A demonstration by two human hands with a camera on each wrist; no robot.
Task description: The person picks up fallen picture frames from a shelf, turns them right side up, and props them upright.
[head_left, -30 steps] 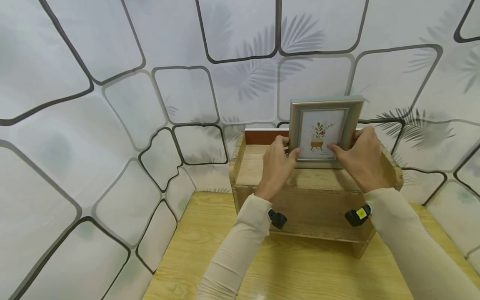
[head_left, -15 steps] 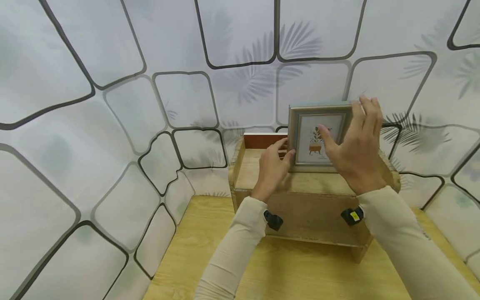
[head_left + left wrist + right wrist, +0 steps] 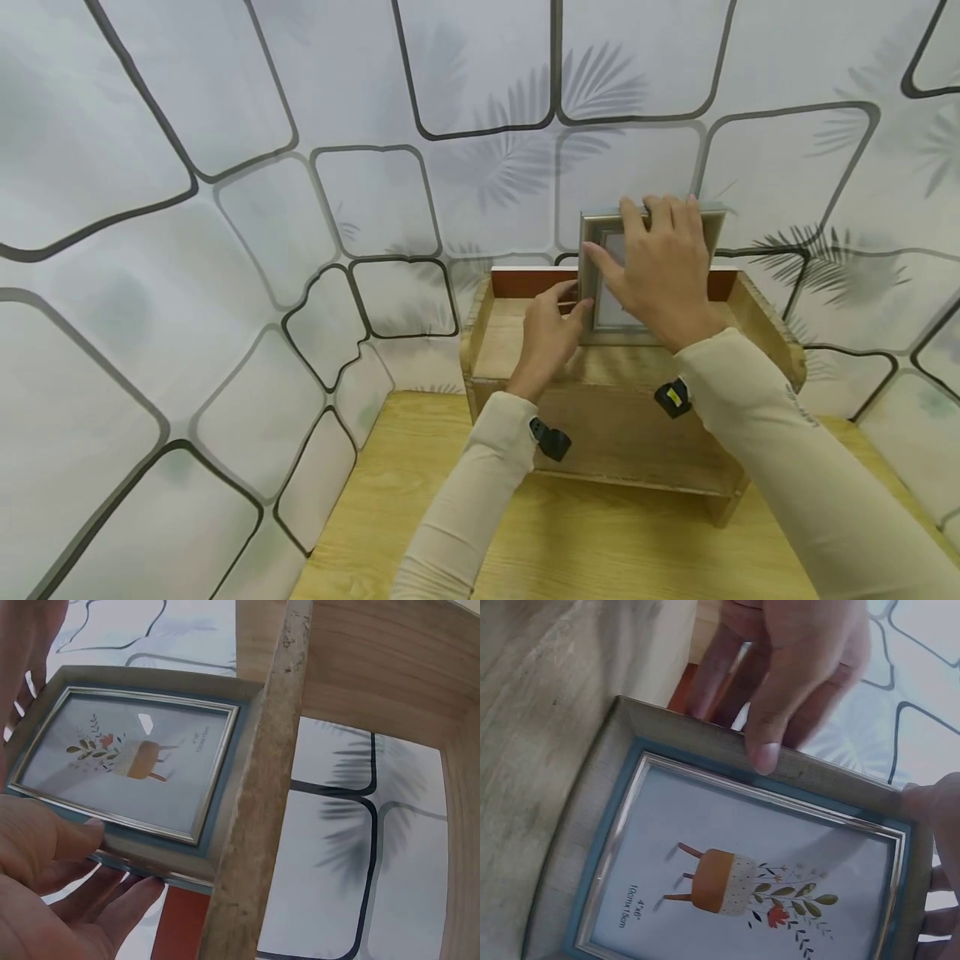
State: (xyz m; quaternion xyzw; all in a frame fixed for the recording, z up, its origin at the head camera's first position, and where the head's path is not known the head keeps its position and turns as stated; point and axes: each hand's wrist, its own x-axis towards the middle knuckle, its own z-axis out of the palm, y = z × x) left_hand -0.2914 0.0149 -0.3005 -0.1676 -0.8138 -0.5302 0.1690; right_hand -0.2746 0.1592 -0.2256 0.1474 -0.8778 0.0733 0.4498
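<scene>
Left hand (image 3: 551, 337) and right hand (image 3: 663, 271) both hold the same thing over the bench (image 3: 420, 467), where the wooden shelf (image 3: 498, 350) carries on its top board the picture frame (image 3: 127, 765), nearly upright. Because the left one pinches the frame's side and the right one bends over its top edge, it seems good to let the lower edge settle flat before these hands loosen, one after another. Thumbs should press only the border and avoid the small flower drawing (image 3: 739, 885).
</scene>
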